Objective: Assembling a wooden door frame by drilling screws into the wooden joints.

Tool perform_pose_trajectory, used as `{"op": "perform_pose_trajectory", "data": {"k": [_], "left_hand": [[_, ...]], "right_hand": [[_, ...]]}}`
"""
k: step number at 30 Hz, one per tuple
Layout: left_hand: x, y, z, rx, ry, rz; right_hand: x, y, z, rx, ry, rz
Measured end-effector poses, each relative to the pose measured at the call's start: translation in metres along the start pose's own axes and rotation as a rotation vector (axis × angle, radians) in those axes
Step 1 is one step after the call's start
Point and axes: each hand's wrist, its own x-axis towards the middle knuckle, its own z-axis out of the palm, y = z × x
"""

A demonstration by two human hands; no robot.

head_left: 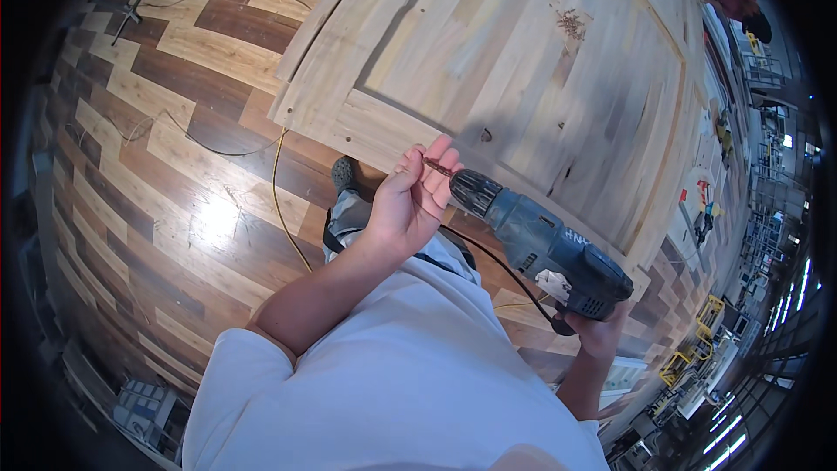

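The drill [542, 237] partly hides the right hand [602, 330].

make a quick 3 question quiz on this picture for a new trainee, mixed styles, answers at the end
1. Multiple choice: the body of the drill is mostly: a) yellow; b) dark blue; c) red.
2. True or false: the small brown pile lies on the wooden panel.
3. Short answer: which hand is nearer the drill's front tip?

Key
1. b
2. True
3. The left hand; the right hand holds the drill at its other end.
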Motion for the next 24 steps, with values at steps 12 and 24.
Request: {"op": "perform_pose_trajectory", "data": {"k": [12,24], "left_hand": [[0.002,-0.07,-0.025,0.337,0.312,-0.038],[0.037,-0.065,-0.048,0.045,0.318,-0.023]], "right_hand": [[0.0,0.008,-0.06,-0.76,-0.179,-0.441],[0.016,-0.018,0.012,-0.28,-0.19,0.052]]}}
